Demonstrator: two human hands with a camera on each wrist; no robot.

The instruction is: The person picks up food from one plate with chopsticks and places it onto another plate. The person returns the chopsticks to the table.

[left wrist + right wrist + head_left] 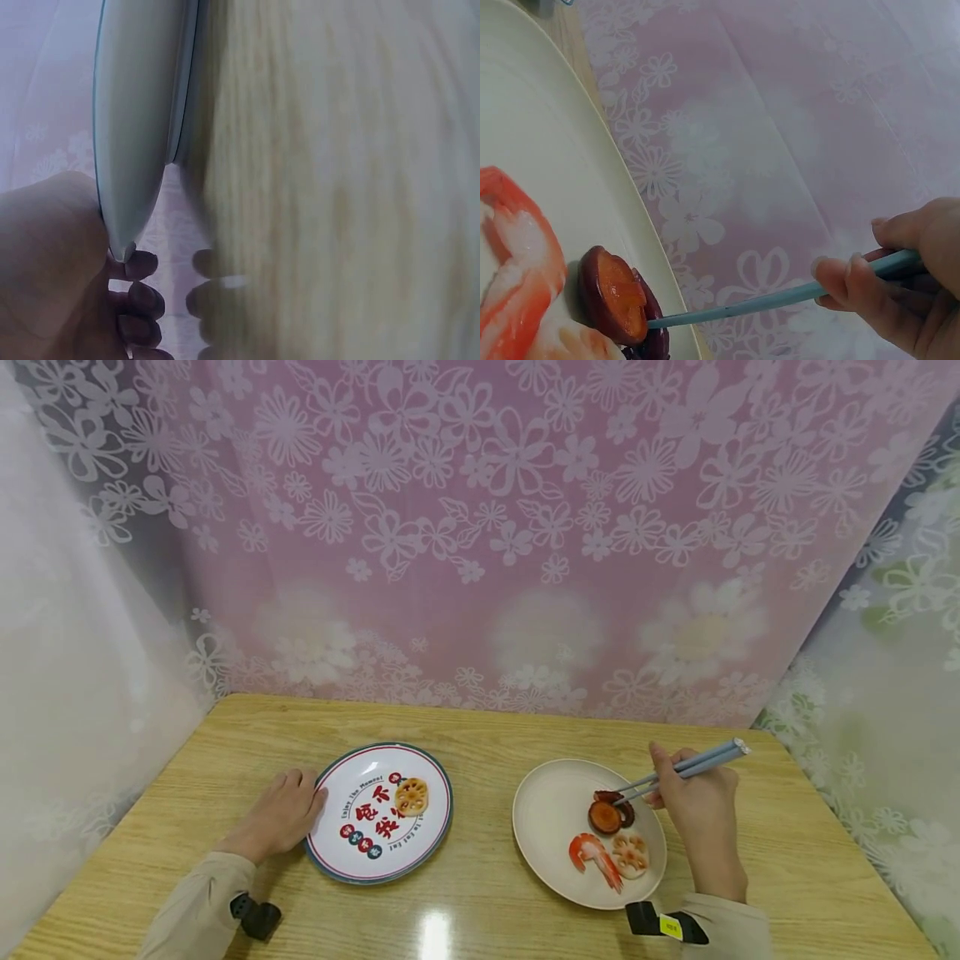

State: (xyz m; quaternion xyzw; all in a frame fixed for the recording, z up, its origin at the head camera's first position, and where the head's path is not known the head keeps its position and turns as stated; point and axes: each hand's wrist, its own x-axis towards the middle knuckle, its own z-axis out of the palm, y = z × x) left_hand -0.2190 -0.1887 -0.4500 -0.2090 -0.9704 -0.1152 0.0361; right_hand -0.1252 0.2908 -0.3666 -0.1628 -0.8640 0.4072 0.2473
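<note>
Pinched between the thumb and fingers of our right hand (693, 814), a pair of slim blue-grey chopsticks (708, 760) angles down, tips close together, right onto a round food piece with an orange face and dark brown rim (603, 817)! We see contact in the right wrist view, but whether the tips have it clamped, we cannot tell. It sits on a round cream plate (551, 810), up against a darker reddish-brown food piece (628, 815), with a curled orange-and-white shrimp (592, 856) and a pale, holed lotus-root slice (632, 857) just beside.

Across the way, our left hand (281, 814) has the left rim of a white round plate with a blue-green edge and red lettering (330, 827), fingers curled at the edge, thumb side over it. One golden, holed lotus-root slice (411, 797) lies there, right of the middle.

So how do we stand? One piece on the lettered plate, four on the cream one, none in the air. We judge it early: this pick-up is under way, its lift not yet made, and the shrimp and pale slice lie apart from the tips.
</note>
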